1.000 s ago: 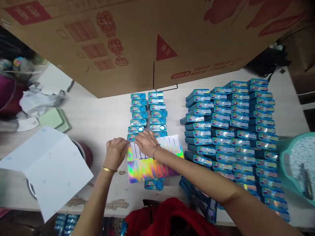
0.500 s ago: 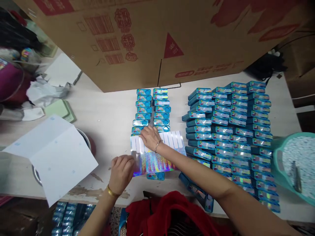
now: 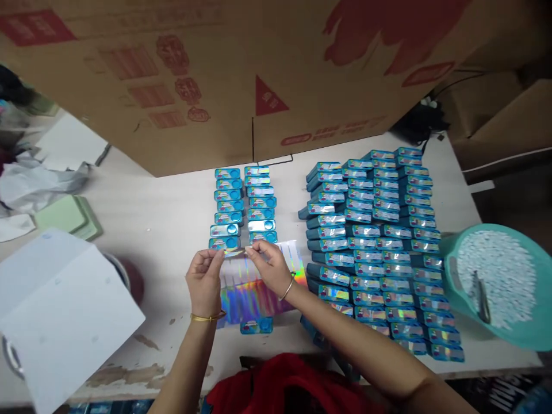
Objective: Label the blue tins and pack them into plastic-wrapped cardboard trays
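Note:
Between my two hands a narrow shiny sticker strip [image 3: 234, 253] is stretched level. My left hand [image 3: 204, 282] pinches its left end, and the fingertips of my right hand [image 3: 272, 269] pinch the right end. Beneath them lies a holographic sticker sheet [image 3: 254, 296], its upper part whitish and striped where the backing shows. Two columns of small blue packs [image 3: 228, 206] stand just beyond the fingers, some with a shiny strip across the top. One more blue pack [image 3: 256, 326] pokes out below the sheet's near edge.
A large cardboard box [image 3: 207, 132] walls off the back. On the right stand rows of blue packs [image 3: 364, 256] and a teal basin [image 3: 539, 287] of white pellets with a metal tool. At left, a folded white sheet [image 3: 69, 310] covers a pot, beside green pads [image 3: 64, 217].
My right hand has lifted off the sheet and met my left hand, which moved up; a strip is now held between them. The whole view has shifted to the right.

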`<move>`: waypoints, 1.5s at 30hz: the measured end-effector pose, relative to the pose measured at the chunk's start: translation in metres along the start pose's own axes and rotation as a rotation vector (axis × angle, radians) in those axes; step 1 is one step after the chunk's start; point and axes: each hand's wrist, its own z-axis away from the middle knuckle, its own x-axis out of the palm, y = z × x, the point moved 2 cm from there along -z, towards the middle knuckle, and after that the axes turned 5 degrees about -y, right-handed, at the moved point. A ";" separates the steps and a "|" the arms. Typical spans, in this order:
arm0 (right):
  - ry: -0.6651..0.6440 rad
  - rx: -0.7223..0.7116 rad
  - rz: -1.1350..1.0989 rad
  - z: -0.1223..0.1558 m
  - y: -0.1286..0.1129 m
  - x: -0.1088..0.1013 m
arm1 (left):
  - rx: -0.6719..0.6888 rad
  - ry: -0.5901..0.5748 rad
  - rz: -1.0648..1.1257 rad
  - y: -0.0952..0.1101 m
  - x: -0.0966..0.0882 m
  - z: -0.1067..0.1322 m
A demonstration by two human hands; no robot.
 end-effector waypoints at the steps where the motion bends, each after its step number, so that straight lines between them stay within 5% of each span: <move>1: 0.025 -0.003 0.022 -0.006 0.006 -0.008 | 0.018 -0.021 -0.033 -0.004 0.009 -0.008; 7: 0.140 0.021 0.304 -0.056 0.034 -0.066 | 0.418 -0.051 -0.350 -0.008 0.079 -0.064; 11: 0.148 0.082 0.487 -0.089 0.047 -0.087 | 0.422 -0.014 -0.536 -0.003 0.116 -0.088; 15: 0.100 0.139 0.595 -0.109 0.059 -0.092 | 0.361 0.035 -0.727 -0.003 0.133 -0.097; 23: 0.016 0.186 0.644 -0.116 0.076 -0.089 | 0.350 0.023 -0.982 -0.011 0.143 -0.099; 31: 0.151 0.097 0.222 -0.102 0.095 -0.077 | 0.277 0.118 -0.979 -0.003 0.137 -0.102; 36: -0.013 0.017 0.147 -0.095 0.103 -0.076 | 0.244 0.128 -0.980 -0.005 0.138 -0.101; 40: -0.125 0.061 0.294 -0.101 0.096 -0.085 | 0.187 0.132 -1.010 -0.005 0.141 -0.104; 45: 0.047 0.103 0.414 -0.062 0.068 -0.098 | 0.281 0.094 -0.852 0.004 0.113 -0.102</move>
